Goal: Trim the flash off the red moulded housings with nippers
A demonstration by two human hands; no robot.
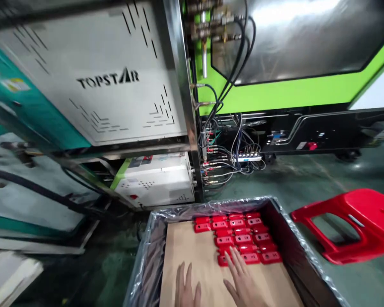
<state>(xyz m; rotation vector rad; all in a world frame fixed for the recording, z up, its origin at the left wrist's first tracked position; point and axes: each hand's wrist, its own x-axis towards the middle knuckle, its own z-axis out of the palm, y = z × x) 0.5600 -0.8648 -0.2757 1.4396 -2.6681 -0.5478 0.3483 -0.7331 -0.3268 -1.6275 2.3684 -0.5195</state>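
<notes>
Both hands reach into a dark crate (307, 260) lined with clear plastic. My left hand (188, 289) has its fingers spread over the brown cardboard sheet (181, 245) and holds nothing. To its right, my right hand (243, 281) is open too, its fingertips at the nearest row of red plastic parts (242, 239), partly covering one of them. Whether the fingers touch that part I cannot tell. The red parts lie in rows on the cardboard toward the crate's far right, each with a dark round hole.
A red plastic stool (368, 217) stands right of the crate. Behind it is a metal rack with a white TOPSTAR cabinet (109, 85) and a lower white box (160, 179). Hoses and cables (220, 166) hang beside a green machine (275, 91). A pale block (9, 277) is at lower left.
</notes>
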